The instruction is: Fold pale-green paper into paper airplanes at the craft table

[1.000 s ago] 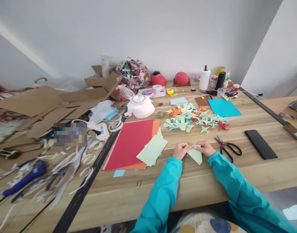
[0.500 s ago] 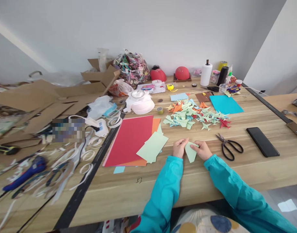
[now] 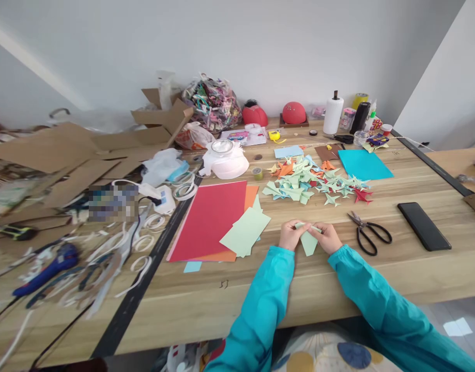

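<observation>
A pale green folded paper point(image 3: 309, 245) is held between both hands just above the table, its narrow end pointing toward me. My left hand point(image 3: 292, 235) pinches its upper left edge, while my right hand point(image 3: 328, 237) grips the upper right, thumbs close together at the top. Beyond the hands lies a heap of folded paper pieces point(image 3: 295, 181), mostly pale green with some orange, blue and red. Flat pale green sheets point(image 3: 245, 231) rest to the left, partly over a large red sheet point(image 3: 210, 219). Black-handled scissors point(image 3: 371, 232) lie right of my right hand.
A black phone point(image 3: 424, 226) lies at the right. Behind are a bright blue sheet point(image 3: 365, 165), a white bottle point(image 3: 333, 114) and a red dome point(image 3: 294, 113). Cardboard point(image 3: 55, 147), white cords point(image 3: 144, 243) and a blue glue gun point(image 3: 47, 268) clutter the left.
Both thumbs have moved closer together along the paper's top edge, which is now more covered by the fingers. The whole view has shifted slightly.
</observation>
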`<action>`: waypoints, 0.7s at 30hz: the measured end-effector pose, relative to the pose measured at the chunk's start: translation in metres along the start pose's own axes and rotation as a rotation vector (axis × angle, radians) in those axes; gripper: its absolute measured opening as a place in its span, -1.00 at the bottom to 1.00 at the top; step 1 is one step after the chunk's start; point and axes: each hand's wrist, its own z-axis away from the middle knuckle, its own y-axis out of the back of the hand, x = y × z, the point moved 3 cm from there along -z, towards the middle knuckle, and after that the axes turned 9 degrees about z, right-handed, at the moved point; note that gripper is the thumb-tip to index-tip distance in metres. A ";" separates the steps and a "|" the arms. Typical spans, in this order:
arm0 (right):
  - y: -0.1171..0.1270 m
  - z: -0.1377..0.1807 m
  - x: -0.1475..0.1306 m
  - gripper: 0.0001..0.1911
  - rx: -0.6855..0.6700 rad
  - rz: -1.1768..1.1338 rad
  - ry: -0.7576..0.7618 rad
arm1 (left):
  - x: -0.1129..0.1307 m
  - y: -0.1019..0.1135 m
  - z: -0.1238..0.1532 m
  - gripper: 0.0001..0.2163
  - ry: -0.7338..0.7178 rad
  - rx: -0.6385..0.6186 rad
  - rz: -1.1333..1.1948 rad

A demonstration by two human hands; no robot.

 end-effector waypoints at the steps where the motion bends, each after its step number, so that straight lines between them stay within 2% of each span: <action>1: 0.000 0.000 0.000 -0.60 -0.001 -0.004 -0.001 | -0.001 0.000 0.000 -0.75 0.003 0.005 0.015; 7: 0.000 0.001 0.000 -0.61 -0.036 -0.045 -0.020 | -0.008 0.003 -0.002 -0.64 0.028 0.019 0.092; 13: -0.001 0.001 0.000 -0.61 -0.031 -0.084 -0.061 | -0.010 0.002 -0.002 -0.62 0.039 0.036 0.125; 21: 0.007 -0.004 0.010 -0.54 0.142 -0.157 -0.152 | -0.004 0.005 -0.002 -0.68 -0.019 0.118 0.108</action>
